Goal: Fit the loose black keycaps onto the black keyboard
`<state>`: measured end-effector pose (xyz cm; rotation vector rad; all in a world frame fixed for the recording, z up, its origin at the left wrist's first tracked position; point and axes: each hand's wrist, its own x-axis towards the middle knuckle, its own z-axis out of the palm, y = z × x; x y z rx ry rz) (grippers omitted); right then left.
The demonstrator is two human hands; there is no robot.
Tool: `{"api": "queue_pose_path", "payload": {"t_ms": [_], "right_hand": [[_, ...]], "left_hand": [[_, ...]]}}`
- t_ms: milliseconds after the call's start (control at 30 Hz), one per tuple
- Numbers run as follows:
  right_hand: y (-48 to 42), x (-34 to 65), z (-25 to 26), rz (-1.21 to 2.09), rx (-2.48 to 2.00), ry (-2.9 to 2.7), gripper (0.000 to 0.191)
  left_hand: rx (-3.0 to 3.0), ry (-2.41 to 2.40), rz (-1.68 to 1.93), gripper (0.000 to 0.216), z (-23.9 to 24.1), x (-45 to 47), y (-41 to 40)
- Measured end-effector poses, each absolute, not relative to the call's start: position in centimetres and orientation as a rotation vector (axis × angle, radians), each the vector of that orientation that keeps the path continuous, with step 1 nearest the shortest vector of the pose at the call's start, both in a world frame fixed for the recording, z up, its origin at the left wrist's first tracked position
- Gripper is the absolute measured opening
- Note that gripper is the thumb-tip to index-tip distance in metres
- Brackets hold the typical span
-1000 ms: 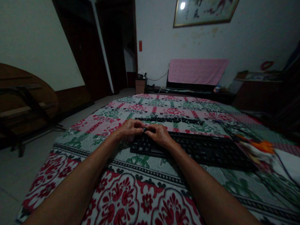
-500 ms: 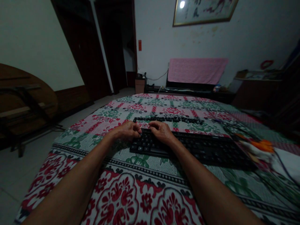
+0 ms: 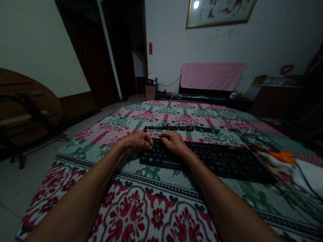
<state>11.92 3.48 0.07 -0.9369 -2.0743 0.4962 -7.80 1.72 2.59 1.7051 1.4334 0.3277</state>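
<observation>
A black keyboard (image 3: 227, 162) lies on the patterned tablecloth in front of me, reaching from the middle toward the right. At its upper left corner is my left hand (image 3: 141, 140), fingers curled and thumb tip down by the keys; anything pinched there is too small to make out. My right hand (image 3: 173, 142) rests over the keyboard's back edge just to the right, its fingers bent and drawn toward the thumb. Whatever they may hold is hidden. Behind both hands, a row of small black keycaps (image 3: 181, 128) runs across the cloth.
Dark cables (image 3: 252, 137) and an orange item (image 3: 282, 156) lie beyond the keyboard's right end, beside a white sheet (image 3: 309, 176). The floral tablecloth (image 3: 131, 215) covers the round table. A pink cloth (image 3: 212, 76) hangs over a screen at the back wall.
My left thumb has shifted slightly down and right at the keyboard's corner. The right fingers have moved a little to the left. Keyboard and keycap row look unmoved.
</observation>
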Motion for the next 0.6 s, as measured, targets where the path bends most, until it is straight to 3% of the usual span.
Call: {"api": "queue_pose_path", "payload": {"t_ms": [300,600], "right_hand": [[2.96,11.65,0.47,0.564,-0.682,-2.295,0.035],[2.56,11.77,0.93,0.372,-0.668,-2.451,0.04]], "left_hand": [[1.689,1.395,0.334,0.027,3.09,-7.52,1.36],[1.7,1.397,0.325,0.031,3.2,-7.46,1.35]]}}
